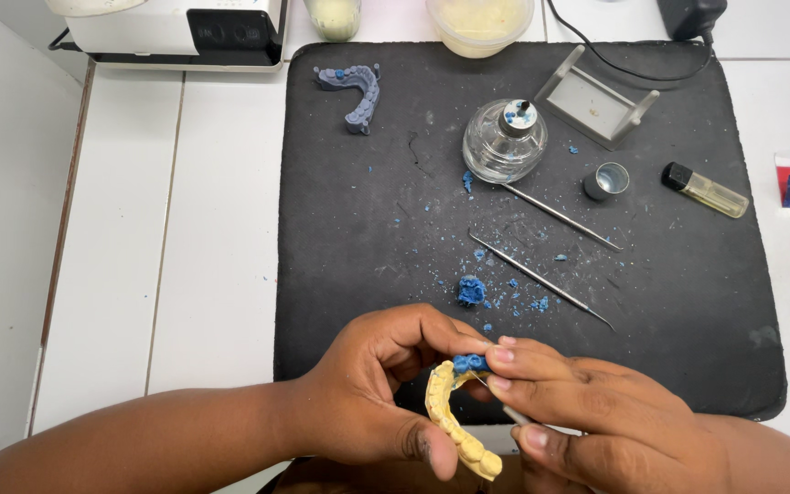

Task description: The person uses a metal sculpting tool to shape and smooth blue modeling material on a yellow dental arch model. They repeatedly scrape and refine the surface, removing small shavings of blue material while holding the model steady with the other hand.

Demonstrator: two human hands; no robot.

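At the bottom centre of the head view, both hands meet over the near edge of the black mat [340,274]. The left hand [368,393] is closed around a yellow cast [454,425] of a dental arch, thumb low on its front and fingers curled behind. The cast's long axis runs from upper left to lower right, teeth toward the bottom edge. At its upper end sits a blue wax lump [470,363], touching the cast. The right hand [587,416] comes in from the right, fingers pinched on a thin tool [514,413] whose tip seems to reach the wax; only a short pale piece of it shows under the fingers. The wax lies just left of the right fingertips, which are the nearer of the two hands to it.

Above the hands, mid-mat, lies a loose blue wax piece [472,291] amid blue crumbs. Two metal probes [541,279] lie slanted, parallel, running down to the right. Further up stand a glass lamp [505,142] and a small metal cap [607,180]; a grey stand [596,103] sits at upper right, and a small vial [706,190] lies right of the cap. A grey-blue arch model [357,91] rests at the mat's upper left. A white machine [176,32] and a tub [479,23] sit along the top edge. Nothing stands between the hands and the wax.
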